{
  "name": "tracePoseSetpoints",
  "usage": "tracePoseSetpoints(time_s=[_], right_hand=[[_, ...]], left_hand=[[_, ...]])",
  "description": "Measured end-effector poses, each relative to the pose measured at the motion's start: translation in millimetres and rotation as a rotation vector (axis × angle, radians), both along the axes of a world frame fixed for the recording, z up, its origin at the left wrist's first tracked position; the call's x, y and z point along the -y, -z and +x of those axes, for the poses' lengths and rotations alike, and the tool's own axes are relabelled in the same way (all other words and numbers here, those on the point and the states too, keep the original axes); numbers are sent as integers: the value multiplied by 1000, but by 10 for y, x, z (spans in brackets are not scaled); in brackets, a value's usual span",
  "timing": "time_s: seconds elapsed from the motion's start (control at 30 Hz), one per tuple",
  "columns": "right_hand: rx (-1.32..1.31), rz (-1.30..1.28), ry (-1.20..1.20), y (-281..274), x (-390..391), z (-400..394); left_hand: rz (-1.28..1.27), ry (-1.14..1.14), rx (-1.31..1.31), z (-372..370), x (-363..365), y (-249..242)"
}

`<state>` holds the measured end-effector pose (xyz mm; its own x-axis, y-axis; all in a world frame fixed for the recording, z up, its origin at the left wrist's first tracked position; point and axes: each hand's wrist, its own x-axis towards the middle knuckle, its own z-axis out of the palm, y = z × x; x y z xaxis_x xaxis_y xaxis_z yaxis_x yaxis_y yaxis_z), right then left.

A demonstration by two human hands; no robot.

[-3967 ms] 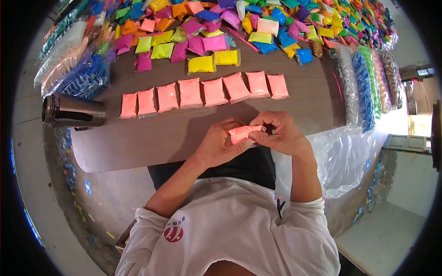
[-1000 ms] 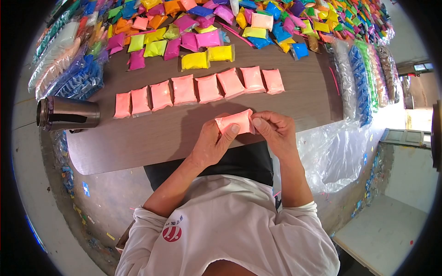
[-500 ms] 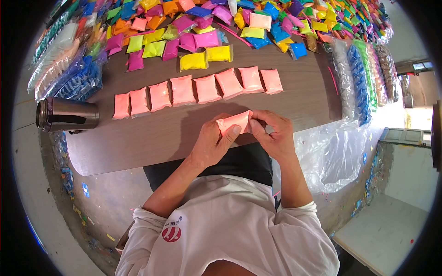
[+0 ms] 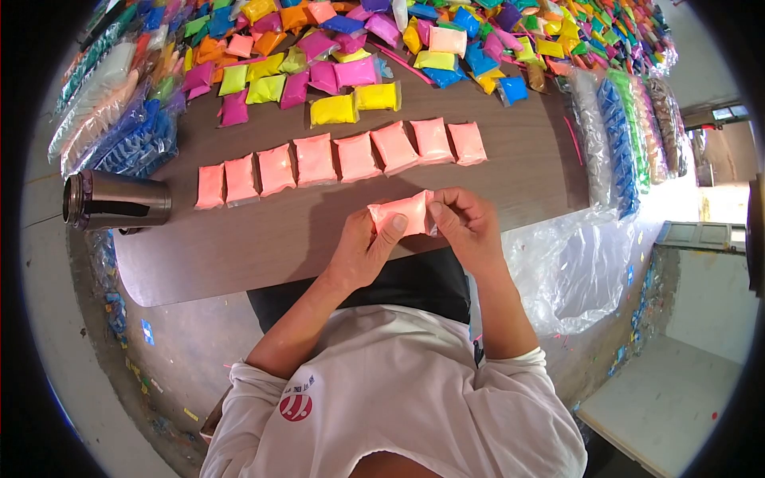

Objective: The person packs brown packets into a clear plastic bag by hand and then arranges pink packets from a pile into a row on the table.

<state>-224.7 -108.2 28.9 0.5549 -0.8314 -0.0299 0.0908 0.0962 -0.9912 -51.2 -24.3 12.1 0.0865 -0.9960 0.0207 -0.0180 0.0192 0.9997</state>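
Note:
A pink packet (image 4: 410,213) is held up between both hands, over the front part of the brown table (image 4: 239,255). My left hand (image 4: 365,245) grips its left end, thumb lying across the front. At its right end, my right hand (image 4: 470,227) pinches the clear edge between thumb and fingers. Beyond the hands, a row of several pink packets (image 4: 358,156) lies side by side on the table. Two yellow packets (image 4: 334,110) rest just behind that row.
A large heap of coloured packets (image 4: 351,48) covers the far side. On the left are a metal flask (image 4: 119,199) lying down and bagged packets (image 4: 143,135). Long filled bags (image 4: 617,143) line the right edge, with clear plastic (image 4: 570,271) below them.
The right hand has shifted slightly left, its thumb now over the packet's right edge. The packet is more level and shows more of its front.

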Motion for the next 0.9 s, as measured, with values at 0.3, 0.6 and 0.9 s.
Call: tracePoseSetpoints(time_s=[0.3,0.6,0.9], right_hand=[[-269,-362,70,-135,31,49],[-148,-125,45,-106,46,89],[-253,-345,37,-86,96,25]], left_hand=[[-53,-4,76,-11,26,27],[-68,8,81,-18,34,-4],[-53,0,122,-14,29,8]])
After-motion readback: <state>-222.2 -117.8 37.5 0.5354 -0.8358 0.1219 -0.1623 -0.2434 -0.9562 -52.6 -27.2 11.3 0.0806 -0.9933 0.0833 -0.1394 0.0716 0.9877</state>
